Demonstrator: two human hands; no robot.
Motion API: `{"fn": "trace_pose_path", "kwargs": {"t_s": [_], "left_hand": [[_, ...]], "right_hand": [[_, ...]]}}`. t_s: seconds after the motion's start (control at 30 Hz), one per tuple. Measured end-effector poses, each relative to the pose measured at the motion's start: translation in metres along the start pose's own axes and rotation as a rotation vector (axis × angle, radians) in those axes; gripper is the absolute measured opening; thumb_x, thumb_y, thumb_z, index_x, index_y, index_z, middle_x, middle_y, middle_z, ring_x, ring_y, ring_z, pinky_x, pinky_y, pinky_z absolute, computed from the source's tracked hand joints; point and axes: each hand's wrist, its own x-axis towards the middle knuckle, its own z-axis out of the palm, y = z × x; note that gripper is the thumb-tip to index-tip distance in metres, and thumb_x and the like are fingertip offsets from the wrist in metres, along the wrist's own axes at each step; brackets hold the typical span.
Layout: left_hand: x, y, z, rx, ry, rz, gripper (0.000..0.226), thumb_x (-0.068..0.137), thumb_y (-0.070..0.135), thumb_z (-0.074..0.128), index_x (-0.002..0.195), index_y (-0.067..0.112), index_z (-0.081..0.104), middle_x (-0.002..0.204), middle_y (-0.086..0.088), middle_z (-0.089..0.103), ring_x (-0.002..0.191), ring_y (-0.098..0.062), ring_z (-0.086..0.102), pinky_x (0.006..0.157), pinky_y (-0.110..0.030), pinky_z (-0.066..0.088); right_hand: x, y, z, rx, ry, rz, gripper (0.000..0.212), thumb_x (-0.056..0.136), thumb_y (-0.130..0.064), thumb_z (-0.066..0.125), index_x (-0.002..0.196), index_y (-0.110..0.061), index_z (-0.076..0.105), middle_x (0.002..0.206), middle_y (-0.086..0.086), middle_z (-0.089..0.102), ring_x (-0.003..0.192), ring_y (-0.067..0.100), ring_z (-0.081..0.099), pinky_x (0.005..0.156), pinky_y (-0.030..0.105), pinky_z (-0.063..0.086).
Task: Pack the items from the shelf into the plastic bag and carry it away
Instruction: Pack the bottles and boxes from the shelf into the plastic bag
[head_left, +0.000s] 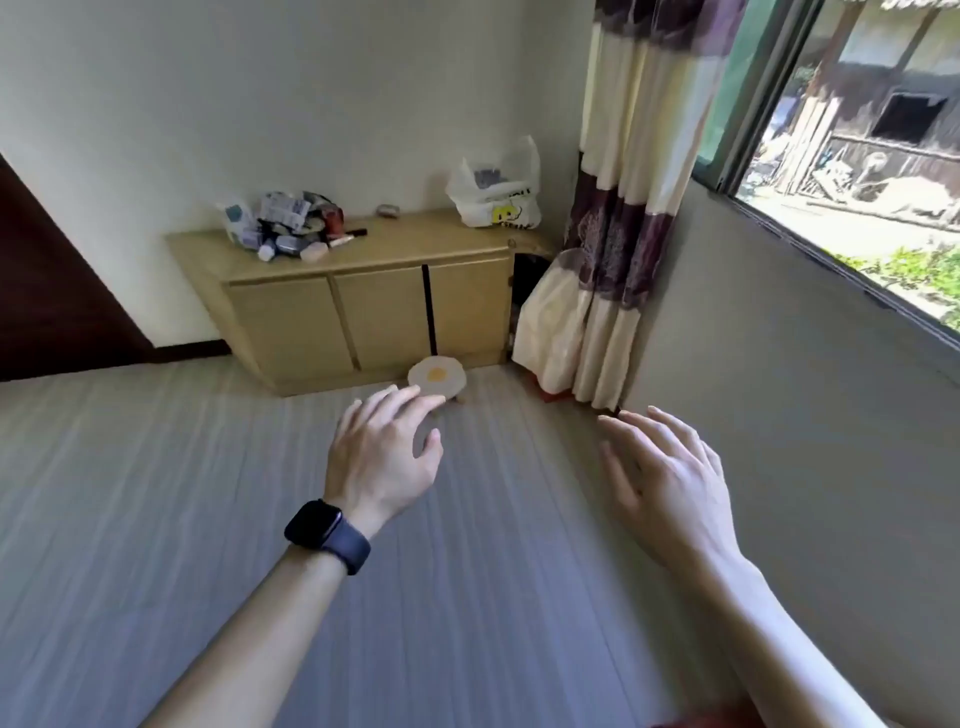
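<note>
Where the plastic bag (496, 200) stands: on the right end of the shelf's top, close to the room corner, upright with its mouth open. It is white with a yellow print on the front, and something dark shows through its upper part, too blurred to name.
Items (291, 226): a loose heap on the left end of the same top, well apart from the bag, made up of small bottles, tubes and crumpled packets, several lying on their sides.
Small roundish thing (388, 210): alone between the heap and the bag, near the wall.
Shelf (415, 241): a low light-wood cabinet against the white wall, with three doors on its front and a dark gap between the middle and right ones.
Left hand (387, 452): stretched forward palm down, fingers spread and loose, holding nothing, well apart from the shelf.
Watch (327, 535): black, on the left wrist.
Right hand (670, 478): also forward, fingers straight and slightly fanned, empty.
Egg-shaped disc (436, 376): flat on the floor at the cabinet's foot, white with a yellow centre. The left fingertips overlap its lower edge in view; whether they touch it cannot be told.
Curtain (608, 234): cream and dark purple bands, hanging in the corner right of the shelf, its lower end bunched beside the cabinet.
Window (857, 130): at the right, looking onto an outdoor yard.
Floor (208, 493): grey striped boards.
Door (52, 291): dark brown, at the left edge.
</note>
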Motion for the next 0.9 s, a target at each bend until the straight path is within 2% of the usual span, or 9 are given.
{"fn": "trace_pose_path", "kwargs": {"t_s": [0.2,0.33,0.43,0.67,0.9], "left_hand": [[0.105,-0.041,0.046,0.044,-0.063,0.019,0.042,0.082,0.037,0.051,0.120,0.031,0.067,0.130,0.003,0.063,0.124,-0.020,0.053,0.105,-0.041,0.036],[0.198,-0.054,0.083,0.048,-0.012,0.051,0.038,0.081,0.035,0.054,0.115,0.030,0.069,0.126,0.003,0.065,0.120,-0.020,0.057,0.102,-0.041,0.040],[0.271,-0.059,0.106,0.066,-0.026,0.037,0.039,0.081,0.037,0.053,0.117,0.032,0.069,0.127,0.002,0.065,0.121,-0.020,0.055,0.103,-0.042,0.040],[0.430,-0.079,0.142,0.069,-0.063,-0.036,0.041,0.083,0.038,0.051,0.120,0.032,0.067,0.130,0.002,0.063,0.124,-0.020,0.053,0.106,-0.044,0.040],[0.571,-0.130,0.204,0.049,-0.096,-0.058,0.046,0.086,0.041,0.045,0.127,0.034,0.062,0.135,0.006,0.059,0.125,-0.018,0.051,0.107,-0.039,0.035]], "right_hand": [[0.092,0.015,0.064,-0.043,-0.088,0.056,0.039,0.092,-0.044,0.045,0.122,-0.032,0.066,0.129,-0.011,0.063,0.133,0.022,0.048,0.103,0.042,0.040],[0.171,0.040,0.116,-0.078,-0.128,0.090,0.037,0.094,-0.047,0.047,0.126,-0.037,0.061,0.134,-0.010,0.060,0.135,0.020,0.044,0.104,0.042,0.038],[0.245,0.058,0.149,-0.039,-0.124,0.068,0.032,0.094,-0.044,0.055,0.125,-0.036,0.062,0.134,-0.009,0.060,0.135,0.020,0.045,0.104,0.042,0.040],[0.413,0.087,0.214,0.010,-0.143,0.029,0.041,0.094,-0.049,0.043,0.127,-0.034,0.062,0.135,-0.008,0.060,0.136,0.019,0.044,0.107,0.040,0.040],[0.561,0.101,0.293,-0.004,-0.143,-0.032,0.040,0.095,-0.047,0.044,0.127,-0.032,0.063,0.133,-0.008,0.062,0.134,0.019,0.046,0.107,0.039,0.039]]}}
